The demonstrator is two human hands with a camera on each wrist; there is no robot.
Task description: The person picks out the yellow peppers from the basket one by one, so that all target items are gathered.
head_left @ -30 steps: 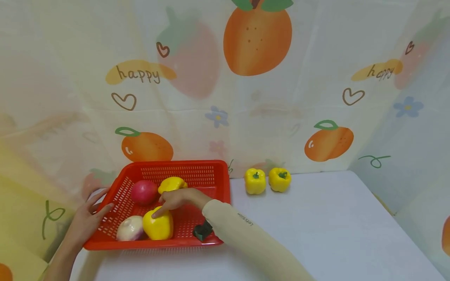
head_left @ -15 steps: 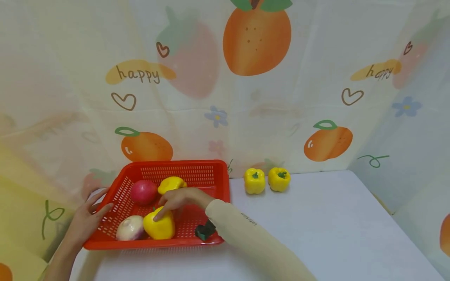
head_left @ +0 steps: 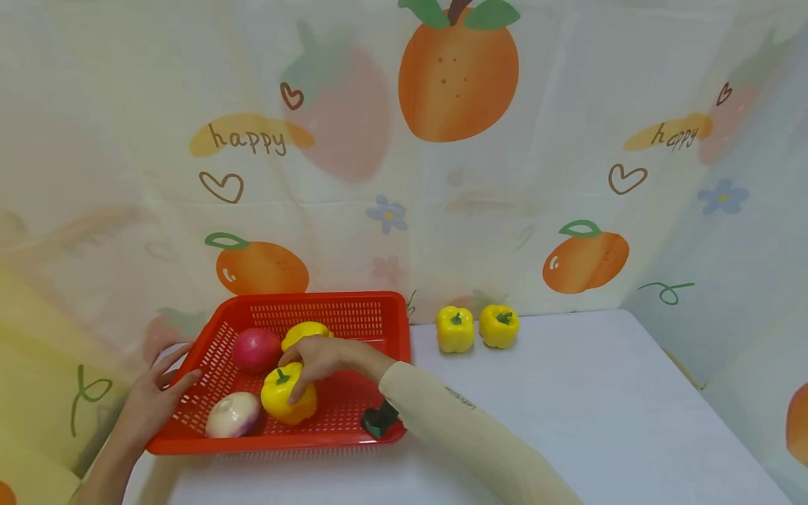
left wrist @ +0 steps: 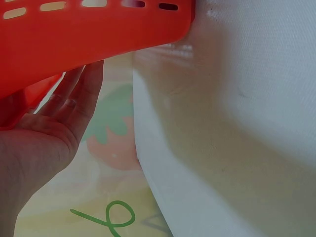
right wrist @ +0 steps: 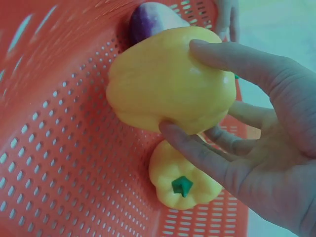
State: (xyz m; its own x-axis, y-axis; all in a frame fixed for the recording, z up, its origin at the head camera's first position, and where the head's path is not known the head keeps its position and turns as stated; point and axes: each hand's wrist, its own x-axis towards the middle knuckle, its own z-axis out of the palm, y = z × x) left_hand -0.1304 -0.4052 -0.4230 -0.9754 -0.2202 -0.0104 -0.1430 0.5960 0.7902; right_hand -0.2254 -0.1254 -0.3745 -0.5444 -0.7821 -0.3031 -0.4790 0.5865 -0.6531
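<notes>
A yellow bell pepper [head_left: 284, 403] with a green stem is held between the thumb and fingers of my right hand [head_left: 323, 356], inside the red perforated basket [head_left: 328, 297]. In the right wrist view the pepper [right wrist: 168, 81] lies sideways across the frame, thumb and index finger pressed on opposite sides. My left hand [head_left: 151, 398] grips the basket's left side, thumb over the rim and fingers outside. Also in the basket are a white-and-purple onion [head_left: 233, 415], a round pinkish-red fruit or vegetable [head_left: 257, 349] and another yellow pepper [head_left: 306, 332], partly hidden by my right hand.
Two more yellow bell peppers [head_left: 454, 330] stand on the white table [head_left: 568, 400], right of the basket near the back edge. A printed cloth [head_left: 461, 231] hangs behind the table. A small black device [head_left: 379, 419] sits below my right wrist.
The held pepper has tipped so its stem now faces up, and it has shifted slightly right with my right hand. My left hand keeps its grip on the basket.
</notes>
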